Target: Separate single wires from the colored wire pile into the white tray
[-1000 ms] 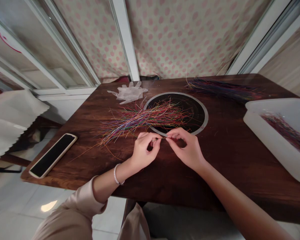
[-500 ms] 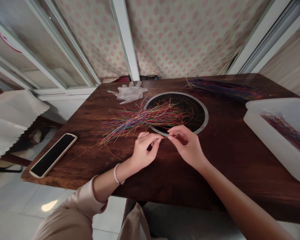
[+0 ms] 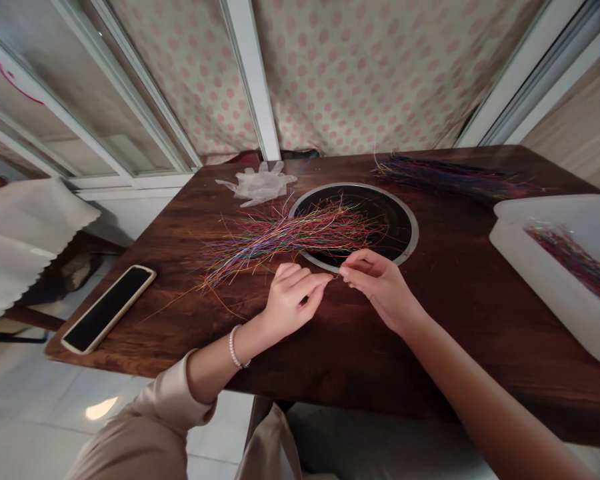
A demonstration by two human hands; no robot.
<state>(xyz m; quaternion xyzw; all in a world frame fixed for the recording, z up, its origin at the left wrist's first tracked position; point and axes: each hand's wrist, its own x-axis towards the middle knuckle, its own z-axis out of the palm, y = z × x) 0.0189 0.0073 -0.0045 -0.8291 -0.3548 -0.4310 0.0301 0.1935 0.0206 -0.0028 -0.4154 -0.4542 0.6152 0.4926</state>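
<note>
Open tabletop [image 3: 460, 287] between the round black disc [image 3: 397, 217] and the white bin [image 3: 545, 287].

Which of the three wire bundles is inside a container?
The rightmost bundle, in the white tub; the far dark bundle and the left bundle lie outside it.

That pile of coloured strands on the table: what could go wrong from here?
The fine strand between the left hand and the right hand barely shows, so it might slip away unnoticed. Strands in the pile cross one another and could tangle. The phone lies near the edge of the table and might get knocked off.
</note>
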